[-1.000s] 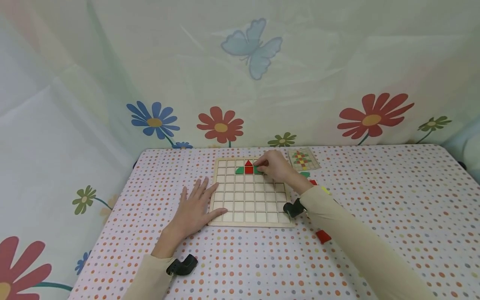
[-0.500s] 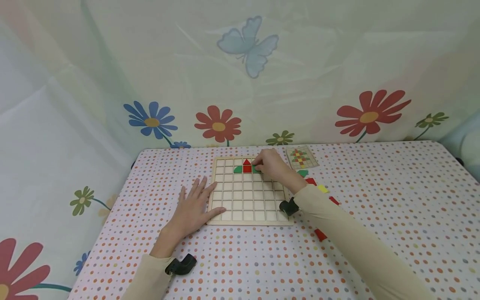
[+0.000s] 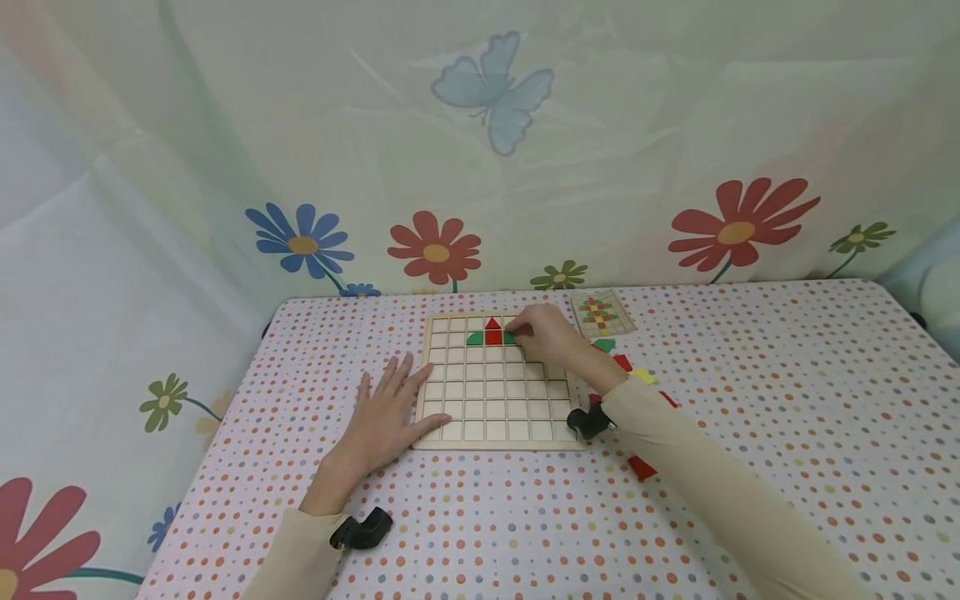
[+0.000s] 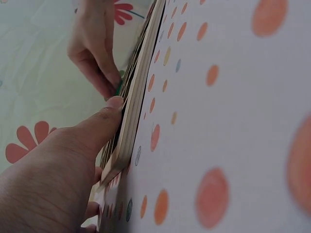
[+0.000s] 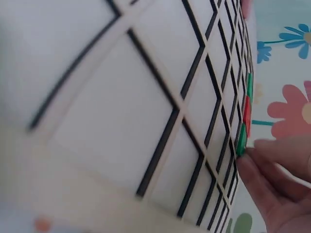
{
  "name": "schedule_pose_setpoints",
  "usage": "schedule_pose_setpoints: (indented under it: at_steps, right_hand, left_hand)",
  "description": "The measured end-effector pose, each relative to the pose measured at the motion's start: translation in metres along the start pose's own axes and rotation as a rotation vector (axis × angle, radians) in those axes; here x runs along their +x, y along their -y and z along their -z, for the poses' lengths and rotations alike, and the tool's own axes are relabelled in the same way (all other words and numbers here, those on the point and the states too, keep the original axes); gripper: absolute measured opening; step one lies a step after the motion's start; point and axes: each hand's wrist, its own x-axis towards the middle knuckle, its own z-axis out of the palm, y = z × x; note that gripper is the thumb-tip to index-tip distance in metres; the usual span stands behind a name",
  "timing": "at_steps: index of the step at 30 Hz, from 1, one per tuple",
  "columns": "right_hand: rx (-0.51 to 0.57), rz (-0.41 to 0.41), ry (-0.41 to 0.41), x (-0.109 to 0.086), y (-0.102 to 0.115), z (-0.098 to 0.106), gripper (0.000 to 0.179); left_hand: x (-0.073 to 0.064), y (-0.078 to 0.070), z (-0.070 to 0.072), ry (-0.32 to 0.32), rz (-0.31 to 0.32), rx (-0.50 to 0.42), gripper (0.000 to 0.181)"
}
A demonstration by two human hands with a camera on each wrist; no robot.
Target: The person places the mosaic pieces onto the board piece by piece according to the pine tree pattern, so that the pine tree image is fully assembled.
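A wooden grid board (image 3: 495, 392) lies on the table. Near its far edge sit a red triangle (image 3: 492, 323), a red square (image 3: 492, 337) below it and a green curved-edge piece (image 3: 476, 338) left of the square. On the square's right, my right hand (image 3: 551, 337) pinches a second green piece (image 5: 241, 140) at its cell; fingertips cover part of it. My left hand (image 3: 382, 421) rests with spread fingers at the board's left edge, its thumb (image 4: 109, 114) on the frame.
A pattern card (image 3: 602, 314) with a coloured tree design lies right of the board. Loose pieces are scattered beside it: a green piece (image 3: 604, 343), a yellow piece (image 3: 642, 376) and several red ones, including a red piece (image 3: 641, 468) near my right sleeve.
My right hand stays at the green piece right of the red square, with only a slight shift of wrist and forearm. The left hand holds its place. The head view has drifted slightly.
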Motion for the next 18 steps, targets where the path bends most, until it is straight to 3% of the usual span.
schedule_pose_setpoints:
  at_steps: [7, 12, 18]
  right_hand:
    - [0.037, 0.046, 0.025, -0.042, 0.007, 0.02, 0.028]
    - [-0.024, 0.087, 0.0, -0.087, 0.015, 0.037, 0.024]
    - [-0.104, 0.068, -0.019, -0.132, -0.001, 0.047, 0.019]
  left_hand:
    - [-0.001, -0.001, 0.001, 0.005, 0.0, 0.003, 0.091]
    - [-0.001, -0.001, 0.002, 0.008, 0.003, 0.01, 0.091]
    - [-0.002, -0.002, 0.003, 0.009, 0.001, -0.001, 0.091]
